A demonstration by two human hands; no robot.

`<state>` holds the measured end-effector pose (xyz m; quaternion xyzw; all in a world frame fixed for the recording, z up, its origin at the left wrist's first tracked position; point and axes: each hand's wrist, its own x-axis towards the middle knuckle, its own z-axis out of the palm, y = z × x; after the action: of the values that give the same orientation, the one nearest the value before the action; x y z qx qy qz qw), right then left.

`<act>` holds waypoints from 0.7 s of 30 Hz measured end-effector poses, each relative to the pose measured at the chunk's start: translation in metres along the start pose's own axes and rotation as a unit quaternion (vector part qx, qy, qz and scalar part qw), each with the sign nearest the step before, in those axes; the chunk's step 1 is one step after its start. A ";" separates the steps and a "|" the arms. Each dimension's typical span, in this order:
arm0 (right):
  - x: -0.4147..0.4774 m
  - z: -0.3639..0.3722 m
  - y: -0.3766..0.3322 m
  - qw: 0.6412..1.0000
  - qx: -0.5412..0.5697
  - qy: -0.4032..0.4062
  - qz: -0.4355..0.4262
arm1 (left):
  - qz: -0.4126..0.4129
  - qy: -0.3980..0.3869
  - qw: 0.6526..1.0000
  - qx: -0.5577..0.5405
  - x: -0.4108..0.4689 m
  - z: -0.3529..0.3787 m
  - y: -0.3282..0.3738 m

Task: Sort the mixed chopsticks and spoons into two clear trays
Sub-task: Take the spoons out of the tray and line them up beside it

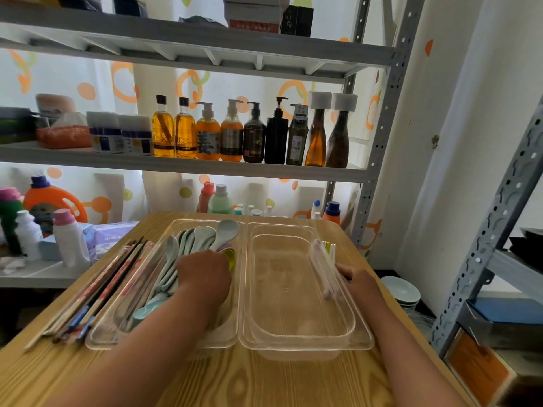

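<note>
Two clear trays sit side by side on the wooden table. The left tray point(97, 339) holds several pale green and white spoons point(202, 236). My left hand point(205, 271) reaches down into it among the spoons, next to small coloured spoons point(230, 257); its fingers are hidden. The right tray point(305, 342) holds nothing. My right hand point(357, 279) grips a clear packet of white and pale sticks point(324, 261) at that tray's right rim. A bundle of wrapped chopsticks point(100, 289) lies on the table left of the left tray.
A metal shelf rack behind the table carries bottles point(232, 133) and detergent jugs point(50, 198). White bottles point(70, 239) and a tissue pack stand left of the table. Stacked bowls point(404, 292) sit low at the right, beside another rack point(496, 230).
</note>
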<state>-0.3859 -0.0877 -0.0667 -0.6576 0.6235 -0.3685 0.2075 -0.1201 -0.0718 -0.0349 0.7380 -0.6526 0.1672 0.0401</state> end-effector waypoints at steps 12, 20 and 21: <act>0.003 0.002 0.009 0.998 0.020 0.036 0.049 | 0.047 -0.088 0.976 0.196 -0.009 -0.003 0.010; -0.002 0.002 0.006 0.994 0.044 0.078 0.063 | 0.010 -0.077 0.996 0.041 -0.003 -0.005 -0.002; -0.003 0.001 0.005 0.994 0.049 0.079 0.064 | 0.003 -0.077 0.997 0.003 -0.002 -0.009 -0.005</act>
<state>-0.3881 -0.0859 -0.0719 -0.5740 0.6601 -0.4355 0.2126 -0.1170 -0.0668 -0.0261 0.7471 -0.6551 0.1114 -0.0129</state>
